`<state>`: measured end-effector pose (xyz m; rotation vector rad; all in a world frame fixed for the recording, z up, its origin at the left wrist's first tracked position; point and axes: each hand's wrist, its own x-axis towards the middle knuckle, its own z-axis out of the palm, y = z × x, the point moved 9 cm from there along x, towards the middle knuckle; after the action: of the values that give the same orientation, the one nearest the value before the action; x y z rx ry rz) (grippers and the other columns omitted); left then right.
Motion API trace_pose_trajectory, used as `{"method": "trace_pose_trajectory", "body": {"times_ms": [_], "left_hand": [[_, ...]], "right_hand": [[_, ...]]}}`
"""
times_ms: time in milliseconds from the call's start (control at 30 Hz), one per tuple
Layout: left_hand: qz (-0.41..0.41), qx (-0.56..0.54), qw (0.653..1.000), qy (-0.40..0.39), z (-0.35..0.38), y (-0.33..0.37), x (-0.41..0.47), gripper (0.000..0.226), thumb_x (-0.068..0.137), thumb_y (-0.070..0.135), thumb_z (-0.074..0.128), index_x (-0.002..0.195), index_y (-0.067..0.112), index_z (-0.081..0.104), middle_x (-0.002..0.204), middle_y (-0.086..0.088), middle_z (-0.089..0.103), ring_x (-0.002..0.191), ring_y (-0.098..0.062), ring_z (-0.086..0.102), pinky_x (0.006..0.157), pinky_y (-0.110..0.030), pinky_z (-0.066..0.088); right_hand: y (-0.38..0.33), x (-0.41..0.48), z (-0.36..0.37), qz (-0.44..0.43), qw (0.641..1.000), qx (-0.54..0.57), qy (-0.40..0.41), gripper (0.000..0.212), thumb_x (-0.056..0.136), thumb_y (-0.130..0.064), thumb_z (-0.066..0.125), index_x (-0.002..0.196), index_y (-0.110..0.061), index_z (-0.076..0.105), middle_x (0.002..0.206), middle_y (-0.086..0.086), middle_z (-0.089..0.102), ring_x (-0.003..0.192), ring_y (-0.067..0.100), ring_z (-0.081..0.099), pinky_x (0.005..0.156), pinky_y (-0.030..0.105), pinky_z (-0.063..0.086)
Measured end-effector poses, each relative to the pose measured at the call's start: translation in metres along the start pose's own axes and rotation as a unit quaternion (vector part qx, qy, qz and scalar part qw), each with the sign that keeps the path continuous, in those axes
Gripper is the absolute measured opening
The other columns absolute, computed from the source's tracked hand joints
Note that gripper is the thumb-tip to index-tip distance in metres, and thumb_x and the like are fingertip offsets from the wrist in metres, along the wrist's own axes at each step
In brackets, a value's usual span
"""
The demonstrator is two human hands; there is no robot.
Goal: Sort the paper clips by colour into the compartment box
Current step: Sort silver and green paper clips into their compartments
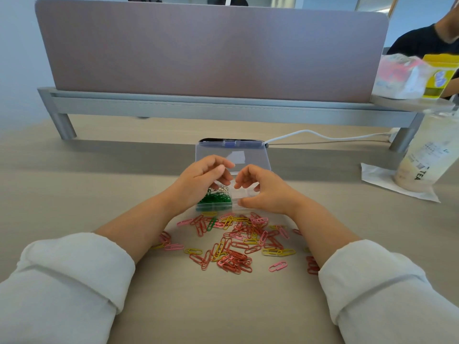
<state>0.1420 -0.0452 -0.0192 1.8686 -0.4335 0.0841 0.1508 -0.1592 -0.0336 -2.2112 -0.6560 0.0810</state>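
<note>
Compartment box (pixel 214 207) sits mid-table (pixel 74 184), just behind the loose pile (pixel 238 247), lid (pixel 233 155) flipped open to the back.

Done: green clips (pixel 217 197) fill the near-left compartment, silver clips (pixel 222 188) sit in the one behind it. Right-side compartments look empty, partly hidden by the hand.

Left: red, pink and yellow clips all unsorted on the table, plus one stray green clip (pixel 211 224) in the pile. Estimate well under half done.

Left hand (pixel 203 180) hovers over the left compartments, fingers curled; can't tell if it holds a clip. Right hand (pixel 264 192) is over the right side, fingers curled, thumb at the box's front edge; can't tell if it grips anything.

Off to the right: drink cup (pixel 419 155), white cable (pixel 310 133).
</note>
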Motion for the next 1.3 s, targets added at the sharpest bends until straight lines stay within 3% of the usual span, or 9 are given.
{"method": "trace_pose_trajectory", "body": {"times_ms": [167, 300, 367, 500, 633, 800, 1033, 1133, 1300], "left_hand": [[0.023, 0.116, 0.993, 0.029, -0.024, -0.004, -0.012, 0.045, 0.087, -0.013, 0.036, 0.087, 0.026, 0.058, 0.085, 0.005, 0.063, 0.078, 0.002, 0.061, 0.072, -0.012, 0.050], [0.044, 0.175, 0.983, 0.033, -0.031, -0.005, -0.026, 0.050, 0.081, -0.015, 0.042, 0.086, 0.032, 0.056, 0.090, 0.012, 0.063, 0.088, 0.005, 0.060, 0.078, -0.011, 0.049], [0.079, 0.213, 0.973, 0.047, -0.032, 0.001, -0.030, 0.044, 0.079, -0.015, 0.046, 0.089, 0.027, 0.058, 0.093, 0.015, 0.059, 0.091, 0.008, 0.057, 0.080, -0.012, 0.049], [0.125, 0.354, 0.925, 0.055, -0.030, 0.008, -0.033, 0.025, 0.080, 0.001, 0.050, 0.092, 0.012, 0.068, 0.090, 0.006, 0.060, 0.078, -0.001, 0.053, 0.073, -0.012, 0.045], [0.175, 0.441, 0.880, 0.016, -0.019, 0.012, -0.034, 0.034, 0.075, 0.019, 0.041, 0.075, 0.017, 0.074, 0.076, 0.006, 0.071, 0.064, -0.004, 0.058, 0.064, -0.026, 0.048], [0.173, 0.457, 0.872, -0.022, -0.012, 0.014, -0.036, 0.035, 0.072, 0.026, 0.038, 0.075, 0.021, 0.073, 0.074, 0.010, 0.070, 0.065, -0.005, 0.057, 0.062, -0.014, 0.028], [0.189, 0.486, 0.851, -0.058, -0.006, 0.014, -0.037, 0.034, 0.078, 0.041, 0.045, 0.078, 0.025, 0.076, 0.079, 0.010, 0.071, 0.065, -0.009, 0.065, 0.062, -0.027, 0.038], [0.184, 0.486, 0.852, -0.069, -0.006, 0.013, -0.037, 0.035, 0.077, 0.042, 0.046, 0.079, 0.024, 0.075, 0.080, 0.010, 0.071, 0.065, -0.010, 0.065, 0.064, -0.026, 0.039], [0.206, 0.462, 0.861, -0.042, -0.010, 0.026, -0.039, 0.026, 0.073, 0.046, 0.052, 0.072, 0.023, 0.064, 0.070, 0.010, 0.057, 0.058, -0.010, 0.054, 0.062, -0.016, 0.030]], "right_hand": [[-0.016, -0.004, -0.002, -0.048, 0.997, -0.046, 0.033, 0.023, 0.076, -0.014, 0.071, 0.093, -0.029, 0.066, 0.090, -0.019, 0.059, 0.087, 0.002, 0.050, 0.071, -0.005, 0.032], [-0.044, -0.005, 0.011, -0.121, 0.987, -0.101, 0.017, 0.024, 0.079, -0.007, 0.065, 0.100, -0.018, 0.072, 0.090, -0.009, 0.062, 0.079, 0.001, 0.049, 0.070, -0.001, 0.032], [-0.050, -0.005, 0.021, -0.142, 0.979, -0.148, -0.005, 0.029, 0.080, -0.008, 0.063, 0.107, -0.016, 0.071, 0.100, -0.003, 0.066, 0.087, 0.006, 0.052, 0.077, 0.002, 0.033], [-0.045, -0.004, 0.028, -0.123, 0.969, -0.213, -0.024, 0.031, 0.083, -0.015, 0.061, 0.113, -0.019, 0.068, 0.113, -0.003, 0.064, 0.106, 0.014, 0.050, 0.093, 0.025, 0.039], [-0.044, -0.004, 0.024, -0.113, 0.968, -0.224, -0.005, 0.029, 0.082, -0.016, 0.062, 0.110, -0.018, 0.069, 0.111, -0.003, 0.062, 0.104, 0.016, 0.049, 0.093, 0.028, 0.040], [-0.039, -0.002, 0.027, -0.103, 0.967, -0.231, -0.022, 0.033, 0.081, -0.018, 0.063, 0.114, -0.021, 0.066, 0.111, -0.005, 0.062, 0.104, 0.015, 0.048, 0.093, 0.029, 0.041], [-0.036, -0.002, 0.027, -0.093, 0.968, -0.233, -0.034, 0.035, 0.082, -0.017, 0.064, 0.116, -0.025, 0.065, 0.116, -0.008, 0.061, 0.102, 0.012, 0.044, 0.094, 0.028, 0.038], [-0.036, -0.003, 0.027, -0.094, 0.972, -0.214, -0.028, 0.036, 0.082, -0.014, 0.063, 0.116, -0.026, 0.064, 0.113, -0.009, 0.063, 0.096, 0.005, 0.039, 0.091, 0.024, 0.037], [-0.038, -0.005, 0.019, -0.092, 0.978, -0.185, -0.005, 0.025, 0.077, -0.017, 0.071, 0.102, -0.020, 0.067, 0.098, -0.008, 0.060, 0.091, 0.010, 0.050, 0.084, 0.028, 0.046]]}}
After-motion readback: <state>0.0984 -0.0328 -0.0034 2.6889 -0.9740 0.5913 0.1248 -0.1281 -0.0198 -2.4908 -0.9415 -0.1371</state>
